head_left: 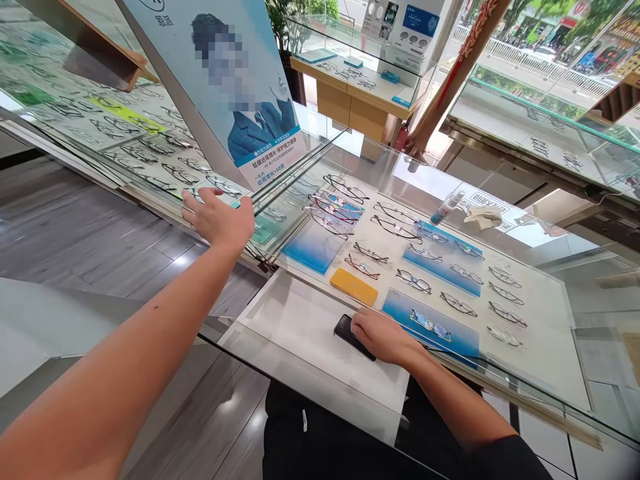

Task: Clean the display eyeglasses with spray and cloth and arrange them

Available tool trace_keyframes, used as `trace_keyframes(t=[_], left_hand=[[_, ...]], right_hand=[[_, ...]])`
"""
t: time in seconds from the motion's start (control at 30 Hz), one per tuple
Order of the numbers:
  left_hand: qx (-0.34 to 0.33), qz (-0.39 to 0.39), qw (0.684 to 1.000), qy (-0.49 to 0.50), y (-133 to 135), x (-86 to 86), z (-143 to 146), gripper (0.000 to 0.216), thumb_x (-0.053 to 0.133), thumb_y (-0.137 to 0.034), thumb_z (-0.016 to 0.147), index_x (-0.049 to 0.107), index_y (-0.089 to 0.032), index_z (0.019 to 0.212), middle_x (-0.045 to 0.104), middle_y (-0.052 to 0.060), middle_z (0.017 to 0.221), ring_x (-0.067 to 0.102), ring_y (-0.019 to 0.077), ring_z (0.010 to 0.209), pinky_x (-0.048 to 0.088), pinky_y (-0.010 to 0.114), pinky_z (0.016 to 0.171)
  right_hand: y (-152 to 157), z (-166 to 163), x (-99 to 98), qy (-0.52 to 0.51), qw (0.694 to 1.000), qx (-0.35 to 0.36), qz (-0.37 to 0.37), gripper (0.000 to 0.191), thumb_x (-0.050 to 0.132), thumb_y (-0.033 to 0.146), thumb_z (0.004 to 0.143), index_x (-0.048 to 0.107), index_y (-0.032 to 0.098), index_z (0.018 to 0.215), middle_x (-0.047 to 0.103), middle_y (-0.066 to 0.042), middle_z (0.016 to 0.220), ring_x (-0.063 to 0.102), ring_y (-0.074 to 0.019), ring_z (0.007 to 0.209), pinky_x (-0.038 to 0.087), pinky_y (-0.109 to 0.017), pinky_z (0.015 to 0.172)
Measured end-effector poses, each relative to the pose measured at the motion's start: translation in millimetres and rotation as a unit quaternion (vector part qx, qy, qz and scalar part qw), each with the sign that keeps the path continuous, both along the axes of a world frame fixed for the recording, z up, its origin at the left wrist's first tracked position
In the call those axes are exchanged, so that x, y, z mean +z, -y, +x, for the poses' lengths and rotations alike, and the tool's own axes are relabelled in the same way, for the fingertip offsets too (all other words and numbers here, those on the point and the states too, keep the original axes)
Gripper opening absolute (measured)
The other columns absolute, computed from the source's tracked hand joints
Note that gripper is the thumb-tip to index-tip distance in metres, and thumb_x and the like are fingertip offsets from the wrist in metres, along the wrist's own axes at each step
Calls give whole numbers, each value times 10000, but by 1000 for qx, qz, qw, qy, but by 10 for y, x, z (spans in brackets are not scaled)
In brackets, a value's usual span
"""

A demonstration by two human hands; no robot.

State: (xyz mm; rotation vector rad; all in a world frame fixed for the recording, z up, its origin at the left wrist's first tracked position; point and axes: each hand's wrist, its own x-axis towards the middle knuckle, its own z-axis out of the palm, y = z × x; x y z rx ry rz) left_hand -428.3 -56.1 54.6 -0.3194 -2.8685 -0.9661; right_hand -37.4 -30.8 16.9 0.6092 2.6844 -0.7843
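Observation:
My left hand [217, 217] is stretched out to the glass counter's edge beside the foot of a tall blue poster board [240, 100]. Its fingers are apart and nothing shows in them. Over a white drawer [295, 313] pulled out at the front, my right hand [383, 333] is closed around a black phone [345, 328], whose left end sticks out past the fingers. The fingertips are partly hidden. Just beyond lie a yellow case [354, 285] and a pair of spectacles [430, 325] on a blue card [400, 303].
Several spectacles [458, 304] lie in rows under the glass top. A spray bottle [447, 207] and a crumpled beige cloth [483, 217] sit on it. More spectacles fill the left showcase [125, 157]. Another display counter [360, 87] stands behind, near the window.

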Motion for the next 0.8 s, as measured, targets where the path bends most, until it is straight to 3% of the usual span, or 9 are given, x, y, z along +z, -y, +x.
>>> trace_keyframes(t=[0.1, 0.17, 0.23, 0.33, 0.4, 0.5, 0.6, 0.8], left_hand=[[-3, 12, 1000, -5, 4, -40, -24, 501, 744, -349, 923, 549, -181, 1353, 255, 207, 1786, 308, 503, 1613, 361, 687, 1254], [-7, 21, 1000, -13, 9, -63, -29, 501, 744, -363, 920, 539, -182, 1340, 246, 219, 1786, 276, 481, 1638, 316, 690, 1279], [-14, 21, 999, -23, 16, -69, -24, 491, 741, -369, 920, 536, -182, 1326, 223, 232, 1797, 244, 450, 1663, 253, 694, 1306], [-30, 15, 999, -38, 24, -42, 2, 452, 729, -358, 920, 550, -163, 1286, 212, 256, 1805, 198, 439, 1686, 195, 690, 1326], [-38, 14, 999, -36, 27, -8, 26, 441, 727, -348, 919, 553, -148, 1271, 241, 271, 1794, 171, 457, 1691, 196, 689, 1328], [-41, 17, 999, -26, 28, 41, 55, 425, 729, -340, 918, 553, -147, 1254, 305, 270, 1769, 162, 475, 1690, 207, 702, 1324], [-38, 25, 998, -35, 29, 60, 66, 409, 735, -336, 906, 566, -155, 1231, 351, 257, 1750, 190, 470, 1684, 214, 685, 1328], [-40, 23, 998, -31, 37, 12, 28, 440, 709, -369, 942, 575, -148, 1299, 331, 251, 1767, 182, 463, 1688, 237, 684, 1322]], right_hand=[[302, 538, 367, 62, 997, 50, -21, 333, 397, 273, 1136, 624, 212, 900, 724, -52, 916, 657, -202, 826, 376, -328, 733], [404, 844, 707, 111, 990, 85, -7, 326, 420, 258, 1116, 612, 212, 857, 706, -53, 829, 640, -210, 734, 351, -353, 686], [378, 1014, 1097, 88, 991, 105, 2, 295, 466, 307, 1112, 620, 227, 873, 704, -49, 839, 643, -219, 751, 371, -366, 694], [8, 927, 1586, 19, 995, 65, 70, 345, 435, 392, 1139, 636, 255, 894, 708, -59, 904, 635, -235, 821, 440, -392, 756], [-439, 674, 1729, -44, 986, 34, 157, 334, 465, 444, 1125, 679, 270, 936, 721, -86, 991, 633, -266, 917, 481, -425, 822], [-1190, 193, 1657, -89, 956, -5, 280, 245, 541, 371, 1088, 743, 249, 1025, 729, -108, 1171, 616, -305, 1074, 494, -476, 942], [-1733, -192, 1433, -72, 945, -8, 318, 209, 669, 383, 1024, 785, 226, 1099, 717, -105, 1329, 579, -340, 1202, 484, -505, 1007], [-2038, -449, 1127, -35, 949, -3, 312, 146, 712, 310, 973, 820, 213, 954, 758, -99, 1287, 584, -330, 1178, 471, -492, 996]])
